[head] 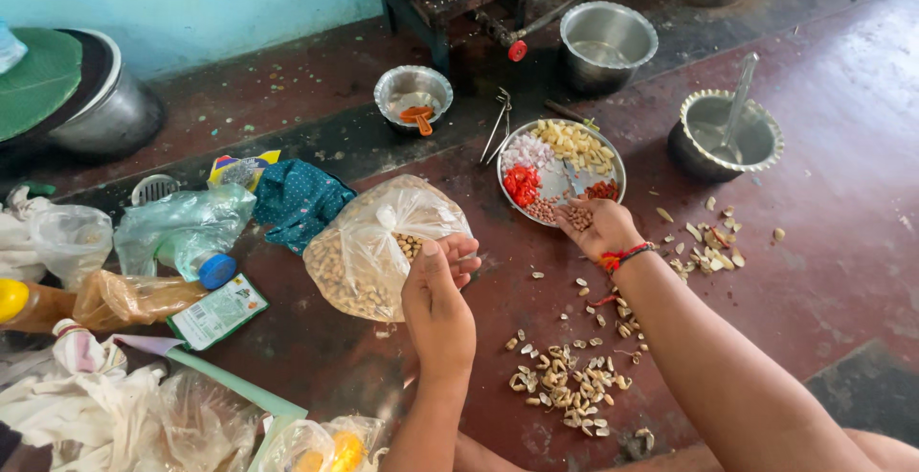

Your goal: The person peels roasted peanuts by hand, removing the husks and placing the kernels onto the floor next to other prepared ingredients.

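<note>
— What is the left hand (438,285) doing?

— It grips the open mouth of a clear plastic bag of peanuts (369,247), fingers clenched on the gathered plastic. The bag rests on the dark red floor (842,194), bulging to the left of the hand, with a teal dotted cloth (297,199) just behind it.

— And the right hand (598,226)?

— It reaches out over the near rim of a round steel plate (560,183), palm up and cupped around a small heap of shelled peanuts (577,215). The fingers are curled loosely about them, not clamped. A red thread bracelet (622,257) circles that wrist.

— What lies on the plate?

— Separate piles: pale chopped pieces at the far side, chopped red chilli at the left, whitish bits between them, more peanuts at the near edge.

— Anything else close by?

— A scatter of peanut shells (570,391) on the floor between the two forearms, more husks to the right of the wrist, and a fluted steel bowl with a spoon (725,135) beyond those. A small steel bowl (413,94) holding an orange peeler sits behind the bag.
</note>
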